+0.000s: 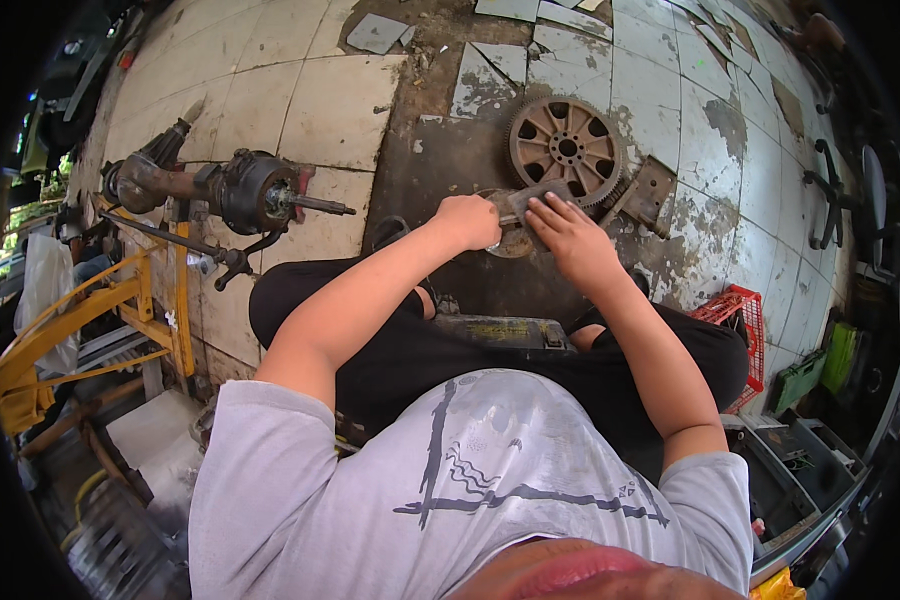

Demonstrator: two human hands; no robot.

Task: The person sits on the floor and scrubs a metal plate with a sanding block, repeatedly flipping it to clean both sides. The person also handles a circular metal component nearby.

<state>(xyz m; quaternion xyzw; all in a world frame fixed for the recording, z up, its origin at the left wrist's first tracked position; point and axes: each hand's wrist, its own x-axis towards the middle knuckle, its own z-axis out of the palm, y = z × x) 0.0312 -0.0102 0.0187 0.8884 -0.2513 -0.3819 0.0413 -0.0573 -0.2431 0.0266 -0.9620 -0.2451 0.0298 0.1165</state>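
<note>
My left hand [470, 222] is closed in a fist around the narrow end of a flat, dark grey tool [542, 199]; its exact kind does not show. My right hand [576, 240] lies on the tool's broad end, fingers stretched out flat. Beneath both hands is a round, rusty metal disc [513, 246], mostly covered. Just beyond stands a large brown toothed flywheel [538, 150] with cut-out openings and a holed hub. A rusty metal bracket plate [652, 190] rests to its right.
At left, an axle housing with a protruding shaft [260, 195] sits by a yellow metal frame [130, 300]. A dark box [500, 332] lies between my legs. A red plastic crate [745, 330] stands at my right. Broken floor tiles [485, 80] lie ahead.
</note>
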